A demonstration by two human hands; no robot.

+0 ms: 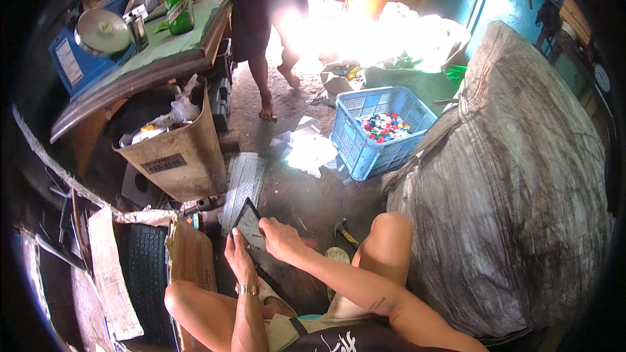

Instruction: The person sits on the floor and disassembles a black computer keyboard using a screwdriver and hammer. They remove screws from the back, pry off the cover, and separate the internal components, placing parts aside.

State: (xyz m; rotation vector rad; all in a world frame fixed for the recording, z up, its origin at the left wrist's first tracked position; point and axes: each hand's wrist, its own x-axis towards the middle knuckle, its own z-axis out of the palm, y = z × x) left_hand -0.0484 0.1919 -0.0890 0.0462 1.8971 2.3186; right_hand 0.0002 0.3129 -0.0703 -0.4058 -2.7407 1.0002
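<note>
I am seated with a flat panel (250, 223) tilted between my knees; it has a thin black frame and a grey face, like a screen panel. My left hand (240, 259) grips its near left side, thumb up along the edge. Across its right side lies my right hand (280, 238), fingers curled at the frame; its fingertips are partly hidden. On the floor just beyond my right knee rests a hammer (347, 234) with a yellow and black handle.
A blue crate (372, 156) of coloured bottle caps stands ahead, beside a bulging grey sack (502, 189) on the right. At left are a bin (176, 163) of scrap and a cardboard box (189, 257) with a keyboard (147, 261). Another person (267, 26) stands near the table (189, 45).
</note>
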